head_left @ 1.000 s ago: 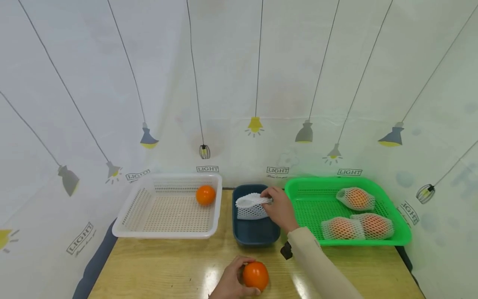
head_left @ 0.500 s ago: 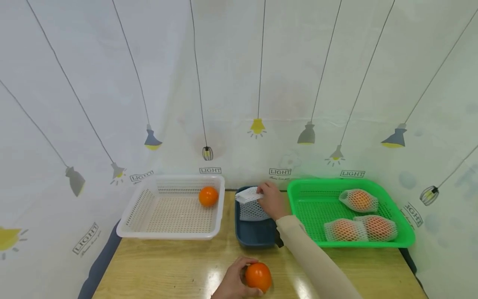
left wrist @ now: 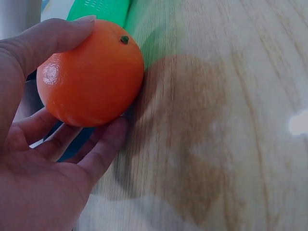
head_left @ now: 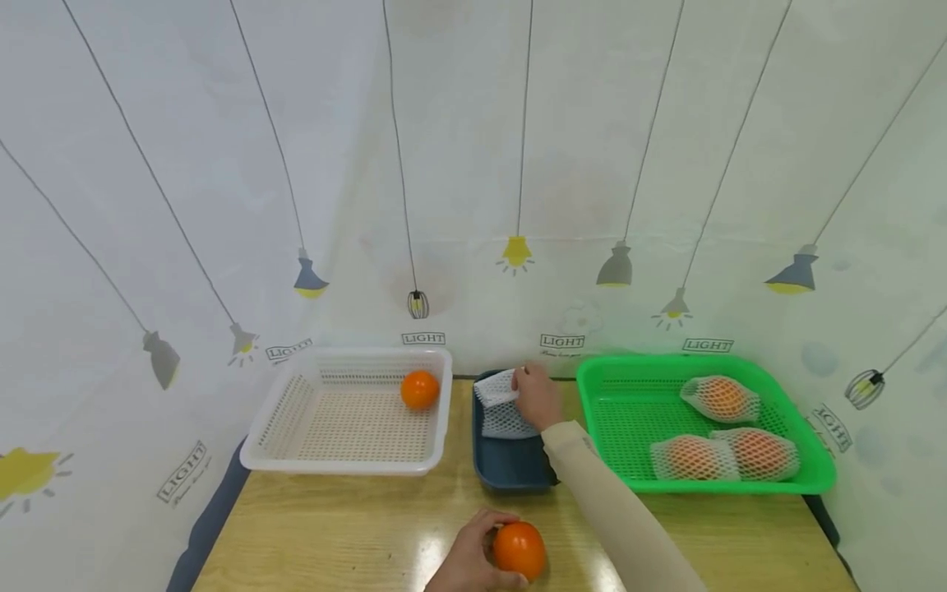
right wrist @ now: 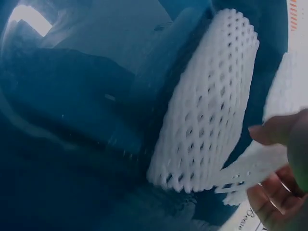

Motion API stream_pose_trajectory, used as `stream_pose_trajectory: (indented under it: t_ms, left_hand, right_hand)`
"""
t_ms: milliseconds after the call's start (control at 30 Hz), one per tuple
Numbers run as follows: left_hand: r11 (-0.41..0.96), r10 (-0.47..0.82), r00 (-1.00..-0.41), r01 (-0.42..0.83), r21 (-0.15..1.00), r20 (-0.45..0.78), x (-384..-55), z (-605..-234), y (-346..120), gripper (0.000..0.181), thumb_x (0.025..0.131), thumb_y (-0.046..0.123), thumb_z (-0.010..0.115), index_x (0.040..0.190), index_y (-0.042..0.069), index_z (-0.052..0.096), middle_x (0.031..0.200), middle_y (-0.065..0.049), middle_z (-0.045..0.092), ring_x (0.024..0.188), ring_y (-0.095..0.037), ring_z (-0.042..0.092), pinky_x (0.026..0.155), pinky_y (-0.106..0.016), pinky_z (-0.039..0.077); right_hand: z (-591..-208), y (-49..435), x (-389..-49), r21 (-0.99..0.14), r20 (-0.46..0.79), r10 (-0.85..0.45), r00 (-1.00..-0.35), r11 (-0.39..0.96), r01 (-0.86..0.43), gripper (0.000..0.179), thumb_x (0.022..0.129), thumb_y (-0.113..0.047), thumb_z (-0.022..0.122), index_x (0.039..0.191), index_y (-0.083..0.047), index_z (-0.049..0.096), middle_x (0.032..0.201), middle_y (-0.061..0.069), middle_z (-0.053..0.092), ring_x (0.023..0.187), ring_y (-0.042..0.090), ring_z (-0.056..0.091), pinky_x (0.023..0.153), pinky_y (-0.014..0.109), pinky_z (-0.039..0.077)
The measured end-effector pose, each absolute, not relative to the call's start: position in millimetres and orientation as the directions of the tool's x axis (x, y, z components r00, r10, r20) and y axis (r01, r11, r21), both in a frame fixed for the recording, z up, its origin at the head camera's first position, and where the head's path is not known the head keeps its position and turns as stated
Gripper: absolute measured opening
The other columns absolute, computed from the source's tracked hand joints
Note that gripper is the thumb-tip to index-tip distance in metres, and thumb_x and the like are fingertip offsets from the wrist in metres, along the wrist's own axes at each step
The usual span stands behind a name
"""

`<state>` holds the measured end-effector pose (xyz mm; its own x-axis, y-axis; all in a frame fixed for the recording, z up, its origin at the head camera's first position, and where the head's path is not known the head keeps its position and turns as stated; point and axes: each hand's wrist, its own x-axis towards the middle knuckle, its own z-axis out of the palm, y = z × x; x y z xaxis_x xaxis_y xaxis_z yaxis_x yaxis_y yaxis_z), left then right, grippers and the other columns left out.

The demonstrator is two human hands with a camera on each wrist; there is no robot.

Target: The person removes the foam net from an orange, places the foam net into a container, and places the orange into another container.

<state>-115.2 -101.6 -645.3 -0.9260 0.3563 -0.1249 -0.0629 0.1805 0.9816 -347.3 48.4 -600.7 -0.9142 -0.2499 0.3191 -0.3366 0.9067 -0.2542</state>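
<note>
Tray (head_left: 512, 469) sits between 2 baskets (head_left: 625, 423), left grip (head_left: 469, 556) clamped on an orange (head_left: 520, 549), right grip (head_left: 538, 398) pinching netting (head_left: 496, 387).

Table (head_left: 348, 526): light wood, visible grain, glossy finish, glare spots either side of the orange. Back row, left to right: white basket (head_left: 340, 469), dark blue tub (head_left: 509, 467), green basket (head_left: 629, 432), all directly on the wood. Tub sits between the baskets, just beside each. Orange (head_left: 520, 549) sits on bare wood in front of the tub, not touching it, reflection showing in the surface.
</note>
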Motion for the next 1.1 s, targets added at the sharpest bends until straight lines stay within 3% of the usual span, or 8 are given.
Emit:
stream_pose_trajectory:
  t_ms: [233, 467, 867, 1100]
  left_hand:
    - [0.188, 0.354, -0.922, -0.094, 0.978, -0.157, -117.3, -643.4, -101.8, 0.068, 0.071, 0.009, 0.092, 0.132, 0.019, 0.064, 0.13, -0.003, 0.057, 0.107, -0.016, 0.06, 0.086, -0.027, 0.055]
    - [0.193, 0.344, -0.927, -0.086, 0.978, -0.149, -116.3, -640.8, -102.3, 0.068, 0.07, 0.008, 0.092, 0.131, 0.018, 0.064, 0.13, -0.002, 0.058, 0.107, -0.015, 0.061, 0.087, -0.025, 0.055]
    - [0.245, 0.331, -0.941, 0.015, 0.97, -0.069, -111.8, -642.7, -105.5, 0.069, 0.07, 0.016, 0.092, 0.133, 0.019, 0.062, 0.131, -0.002, 0.059, 0.108, -0.008, 0.06, 0.088, -0.024, 0.053]
    - [0.236, 0.355, -0.926, -0.044, 0.971, -0.128, -108.3, -643.5, -113.4, 0.07, 0.075, 0.018, 0.088, 0.138, 0.015, 0.059, 0.132, 0.0, 0.06, 0.106, -0.006, 0.06, 0.085, -0.024, 0.053]
  right_hand:
    - [-595.5, 50.8, -347.6, -0.276, 0.117, -0.328, -0.937, 0.896, -0.348, 0.012, 0.084, -0.012, 0.073, 0.095, -0.009, 0.076, 0.1, 0.008, 0.07, 0.092, 0.024, 0.063, 0.08, 0.047, 0.058]
    - [-595.9, 55.9, -351.3, -0.295, -0.074, -0.42, -0.904, 0.875, -0.383, 0.024, 0.087, -0.024, 0.074, 0.106, -0.01, 0.076, 0.109, 0.007, 0.076, 0.099, 0.023, 0.069, 0.088, 0.044, 0.059]
    - [-575.1, 65.3, -338.5, -0.442, -0.106, -0.457, -0.883, 0.817, -0.37, 0.042, 0.092, -0.035, 0.073, 0.123, -0.006, 0.069, 0.125, 0.013, 0.071, 0.114, 0.031, 0.066, 0.097, 0.049, 0.055]
    - [-574.3, 72.7, -321.1, -0.548, -0.08, -0.396, -0.915, 0.784, -0.291, 0.043, 0.093, -0.036, 0.074, 0.126, -0.009, 0.068, 0.129, 0.012, 0.068, 0.118, 0.03, 0.065, 0.1, 0.049, 0.054]
